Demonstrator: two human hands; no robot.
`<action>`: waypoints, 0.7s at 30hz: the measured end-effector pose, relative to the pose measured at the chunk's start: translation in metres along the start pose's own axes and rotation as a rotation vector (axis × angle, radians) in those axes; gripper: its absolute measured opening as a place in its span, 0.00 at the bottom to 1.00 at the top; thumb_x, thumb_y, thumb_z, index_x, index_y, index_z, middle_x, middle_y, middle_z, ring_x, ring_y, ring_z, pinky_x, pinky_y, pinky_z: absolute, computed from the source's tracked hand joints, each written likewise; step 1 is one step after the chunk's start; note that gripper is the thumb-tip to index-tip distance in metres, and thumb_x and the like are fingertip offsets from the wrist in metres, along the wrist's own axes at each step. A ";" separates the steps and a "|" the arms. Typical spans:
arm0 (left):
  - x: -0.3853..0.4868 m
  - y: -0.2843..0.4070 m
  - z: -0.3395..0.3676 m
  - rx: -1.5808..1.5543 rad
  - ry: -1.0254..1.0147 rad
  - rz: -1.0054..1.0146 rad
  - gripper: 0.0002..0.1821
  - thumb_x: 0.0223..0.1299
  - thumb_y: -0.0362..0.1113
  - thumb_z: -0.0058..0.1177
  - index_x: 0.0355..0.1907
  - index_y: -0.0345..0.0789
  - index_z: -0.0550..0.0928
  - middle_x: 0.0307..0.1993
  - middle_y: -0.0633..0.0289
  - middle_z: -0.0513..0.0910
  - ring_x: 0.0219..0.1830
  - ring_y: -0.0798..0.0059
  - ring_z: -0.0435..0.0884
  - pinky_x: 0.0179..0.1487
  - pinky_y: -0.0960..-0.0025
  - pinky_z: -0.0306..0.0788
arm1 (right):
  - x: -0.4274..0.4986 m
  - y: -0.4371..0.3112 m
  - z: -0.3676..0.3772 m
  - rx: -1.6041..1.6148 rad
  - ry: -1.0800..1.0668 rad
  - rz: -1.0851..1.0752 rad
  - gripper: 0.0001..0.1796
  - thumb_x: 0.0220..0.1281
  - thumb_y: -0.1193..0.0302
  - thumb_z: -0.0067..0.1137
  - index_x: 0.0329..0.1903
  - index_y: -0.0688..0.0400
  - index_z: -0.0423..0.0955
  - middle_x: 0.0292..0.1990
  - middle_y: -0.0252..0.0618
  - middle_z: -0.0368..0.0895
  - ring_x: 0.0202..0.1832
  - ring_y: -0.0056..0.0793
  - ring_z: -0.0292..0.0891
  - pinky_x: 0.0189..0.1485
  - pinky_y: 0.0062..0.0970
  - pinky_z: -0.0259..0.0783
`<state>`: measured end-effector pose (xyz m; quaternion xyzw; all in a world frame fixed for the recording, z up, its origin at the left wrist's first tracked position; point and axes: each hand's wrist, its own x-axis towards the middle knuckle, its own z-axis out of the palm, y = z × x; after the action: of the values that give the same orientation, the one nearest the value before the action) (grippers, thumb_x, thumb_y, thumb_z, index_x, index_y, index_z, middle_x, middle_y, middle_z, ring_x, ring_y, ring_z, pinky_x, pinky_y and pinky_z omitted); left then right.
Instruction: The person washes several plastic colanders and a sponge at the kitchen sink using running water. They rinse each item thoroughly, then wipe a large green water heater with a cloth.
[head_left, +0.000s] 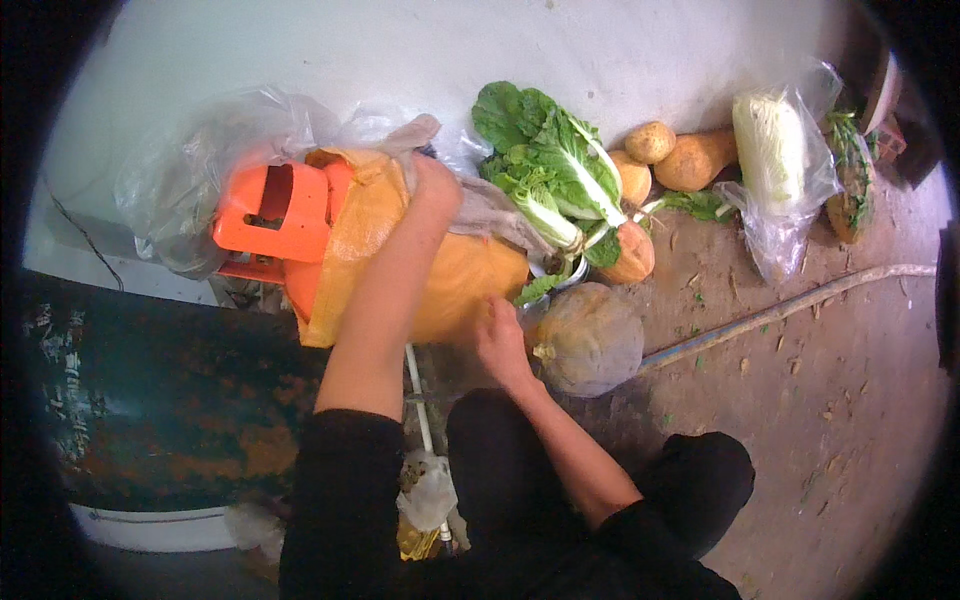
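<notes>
An orange sack (469, 274) of woven plastic lies wrapped around what looks like a gas cylinder, its orange guard collar (281, 206) sticking out at the left. My left hand (439, 184) reaches across the sack to a greyish cloth (491, 214) on its far side. The fingers of that hand are mostly hidden. Close to the sack's near right edge is my right hand (501, 337), fingers curled. Whether it pinches the sack is unclear. Just right of this hand sits a round greyish pumpkin (589, 337).
Leafy greens (555, 154), a potato (650, 142), a butternut squash (694, 161) and a bagged Chinese cabbage (769, 150) line the wall. A hose (787, 307) crosses the littered floor. At left stands a dark green drum-like container (165, 397); clear plastic bags (180, 180) lie behind the collar.
</notes>
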<state>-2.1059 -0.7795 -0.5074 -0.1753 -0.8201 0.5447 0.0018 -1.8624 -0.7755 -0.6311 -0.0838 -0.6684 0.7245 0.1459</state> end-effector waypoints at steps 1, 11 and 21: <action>-0.007 0.014 0.004 0.061 0.004 0.033 0.30 0.62 0.59 0.45 0.52 0.37 0.84 0.54 0.54 0.81 0.58 0.61 0.76 0.59 0.55 0.62 | -0.003 -0.003 0.001 -0.008 -0.021 0.042 0.25 0.60 0.80 0.50 0.61 0.63 0.65 0.54 0.55 0.73 0.54 0.52 0.72 0.58 0.39 0.69; -0.096 0.131 0.092 -0.150 0.389 0.108 0.25 0.61 0.47 0.50 0.59 0.37 0.74 0.55 0.60 0.75 0.62 0.67 0.70 0.57 0.64 0.66 | -0.026 -0.006 -0.001 0.056 -0.001 0.083 0.14 0.57 0.82 0.50 0.47 0.61 0.70 0.37 0.51 0.80 0.40 0.49 0.79 0.45 0.38 0.74; -0.205 0.030 0.089 -0.530 0.194 0.283 0.33 0.55 0.39 0.53 0.67 0.42 0.68 0.53 0.54 0.77 0.37 0.65 0.84 0.35 0.64 0.79 | -0.031 -0.017 0.015 0.074 -0.035 -0.017 0.12 0.60 0.83 0.48 0.46 0.62 0.70 0.35 0.38 0.78 0.37 0.27 0.77 0.41 0.27 0.73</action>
<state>-1.9222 -0.9083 -0.5321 -0.3332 -0.8970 0.2876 -0.0413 -1.8360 -0.7986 -0.6147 -0.0599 -0.6444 0.7487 0.1434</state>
